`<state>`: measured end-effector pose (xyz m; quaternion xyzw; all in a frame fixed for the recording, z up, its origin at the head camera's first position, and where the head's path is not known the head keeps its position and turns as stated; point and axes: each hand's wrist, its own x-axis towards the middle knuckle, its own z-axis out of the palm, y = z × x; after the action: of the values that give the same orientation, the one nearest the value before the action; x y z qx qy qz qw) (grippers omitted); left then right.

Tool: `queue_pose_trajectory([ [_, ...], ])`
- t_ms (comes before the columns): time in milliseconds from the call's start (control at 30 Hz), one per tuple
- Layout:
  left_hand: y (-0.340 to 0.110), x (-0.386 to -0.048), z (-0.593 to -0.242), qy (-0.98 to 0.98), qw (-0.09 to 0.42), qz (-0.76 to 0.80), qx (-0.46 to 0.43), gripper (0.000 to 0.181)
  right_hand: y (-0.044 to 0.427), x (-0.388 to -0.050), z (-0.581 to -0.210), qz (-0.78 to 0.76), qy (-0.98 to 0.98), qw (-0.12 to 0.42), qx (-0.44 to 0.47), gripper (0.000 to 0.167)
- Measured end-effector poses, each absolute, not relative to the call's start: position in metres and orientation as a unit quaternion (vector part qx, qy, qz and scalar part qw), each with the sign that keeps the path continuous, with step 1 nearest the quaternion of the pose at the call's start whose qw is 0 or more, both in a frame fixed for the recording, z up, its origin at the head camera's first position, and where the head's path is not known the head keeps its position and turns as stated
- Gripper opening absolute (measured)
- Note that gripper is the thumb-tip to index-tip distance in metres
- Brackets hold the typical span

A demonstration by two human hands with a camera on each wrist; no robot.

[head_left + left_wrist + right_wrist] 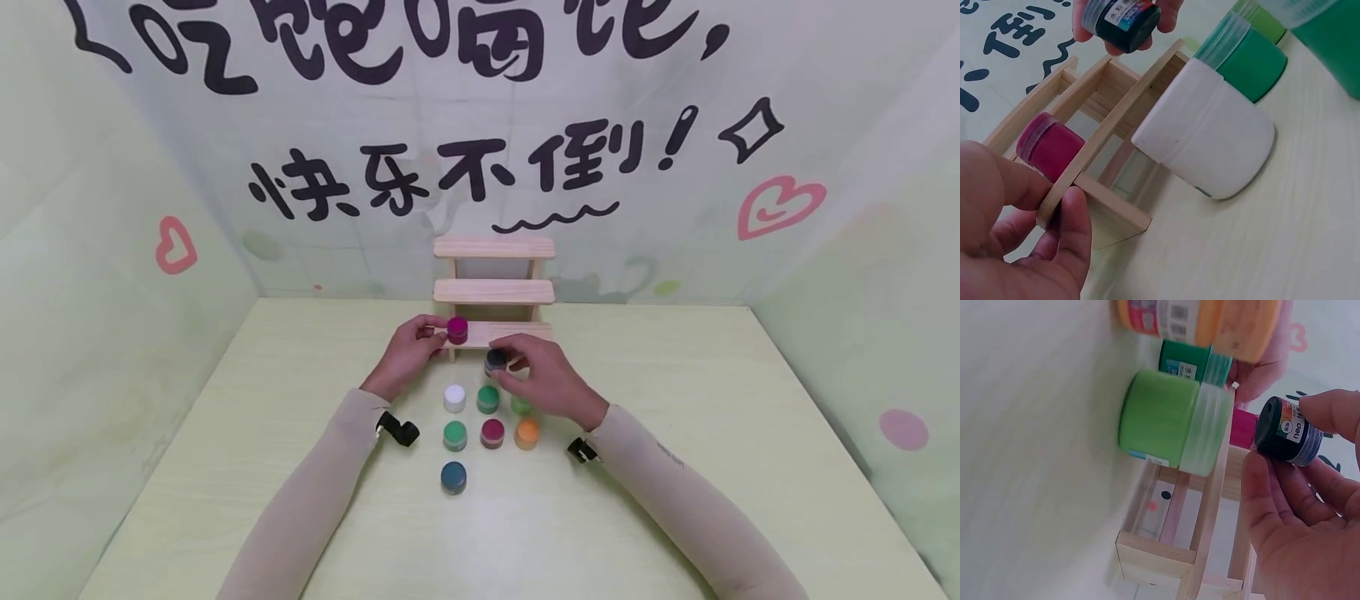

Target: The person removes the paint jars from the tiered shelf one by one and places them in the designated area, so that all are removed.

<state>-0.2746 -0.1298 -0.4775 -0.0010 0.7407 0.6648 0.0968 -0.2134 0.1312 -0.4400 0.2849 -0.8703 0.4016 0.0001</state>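
Note:
A magenta paint jar [457, 331] stands at the left end of the lowest step of a small wooden tiered shelf [493, 291]. My left hand [409, 354] pinches the end of that step's board beside the jar, as the left wrist view shows. With thumb and fingers, my right hand [547, 372] holds a dark paint jar [1288, 431] in the air in front of the lowest step. Just below it on the table are a white jar [454, 397], a dark green jar [487, 399] and a light green jar [1160, 419], partly hidden by my right hand in the head view.
Nearer me stand a mint green jar [454, 436], a dark red jar [492, 433] and an orange jar [527, 433]. A blue jar [453, 477] stands closest. Behind the table [300, 350] hangs a printed cloth [390, 117].

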Motion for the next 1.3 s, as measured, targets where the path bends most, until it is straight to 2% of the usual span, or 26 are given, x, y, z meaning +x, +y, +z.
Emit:
queue_pose_trajectory([
  [167,-0.130,-0.272,-0.476,0.743,0.090,0.663,0.010,0.027,0.132,-0.205,-0.442,0.404,-0.866,-0.001,0.293,0.037],
  [1300,-0.131,-0.270,-0.477,0.760,0.088,0.644,0.005,0.028,0.145,-0.138,-0.452,0.412,-0.821,-0.008,0.395,0.041],
])
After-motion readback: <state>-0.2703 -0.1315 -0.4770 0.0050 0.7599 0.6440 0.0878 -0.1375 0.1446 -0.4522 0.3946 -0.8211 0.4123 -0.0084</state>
